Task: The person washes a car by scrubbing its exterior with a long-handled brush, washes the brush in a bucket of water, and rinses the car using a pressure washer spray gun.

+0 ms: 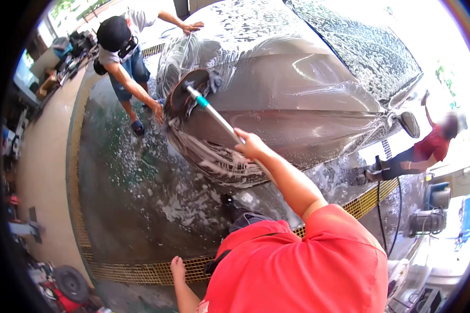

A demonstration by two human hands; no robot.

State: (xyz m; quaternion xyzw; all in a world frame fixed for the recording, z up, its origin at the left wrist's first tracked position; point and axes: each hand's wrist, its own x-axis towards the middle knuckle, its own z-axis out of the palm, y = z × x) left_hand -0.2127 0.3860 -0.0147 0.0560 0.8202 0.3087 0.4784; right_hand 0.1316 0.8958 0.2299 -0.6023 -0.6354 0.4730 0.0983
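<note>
The car [324, 91] was apparently at the foam-wiping step, with its bonnet [292, 78] partly cleared of suds. A long pole [219, 119] was gripped in the right hand [252, 145] above the car's near side, and its mop head [194, 78] was held at the car's front end. The left hand [177, 268] was held well apart from the car; nothing could be seen in it, and whether its fingers were curled could not be told. Since foam [222, 164] was spread along the car's near front corner, an even stroke there was judged to be called for, clear of a co-worker's lower hand [157, 112] near the car's front.
</note>
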